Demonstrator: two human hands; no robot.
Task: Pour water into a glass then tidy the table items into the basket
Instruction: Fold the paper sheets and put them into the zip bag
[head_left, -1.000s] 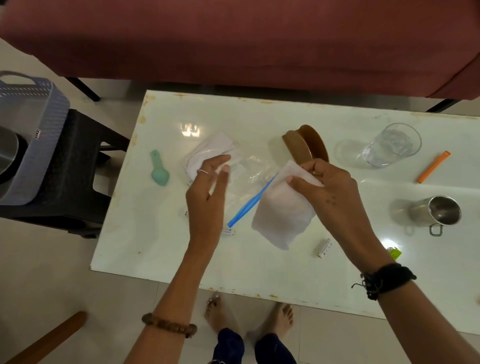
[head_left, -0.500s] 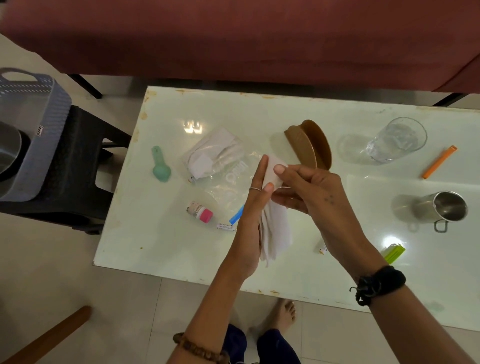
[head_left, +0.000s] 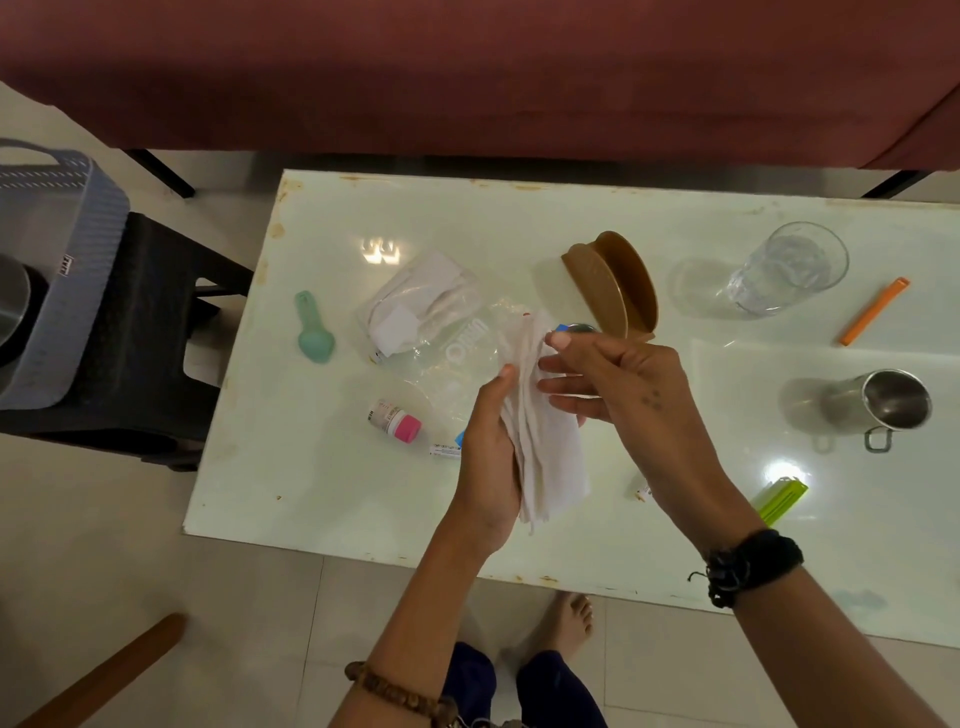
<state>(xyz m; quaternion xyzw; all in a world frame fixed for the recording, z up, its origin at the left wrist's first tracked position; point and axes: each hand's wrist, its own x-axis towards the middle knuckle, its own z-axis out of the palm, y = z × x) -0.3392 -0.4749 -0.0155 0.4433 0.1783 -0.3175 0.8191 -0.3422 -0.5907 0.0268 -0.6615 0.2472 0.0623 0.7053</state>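
Observation:
A white folded tissue (head_left: 545, 441) hangs above the middle of the white table (head_left: 322, 483). My left hand (head_left: 491, 452) grips it along its left side. My right hand (head_left: 618, 384) touches its top edge with thumb and fingertips. A glass of water (head_left: 784, 270) stands at the far right. A steel mug (head_left: 878, 405) lies near it. The grey basket (head_left: 57, 270) sits on a black stool (head_left: 150, 332) left of the table, with a steel vessel inside.
On the table lie a teal scoop (head_left: 314, 338), a clear plastic bag with white pads (head_left: 421, 312), a pink-capped vial (head_left: 397, 420), a brown napkin holder (head_left: 613, 286), an orange clip (head_left: 872, 312) and a green clip (head_left: 782, 499). A maroon sofa (head_left: 467, 73) runs behind.
The tissue, spread out in my right hand a second ago, is folded narrower and now rests in my left hand. My left hand moved right to meet it, uncovering the pink-capped vial.

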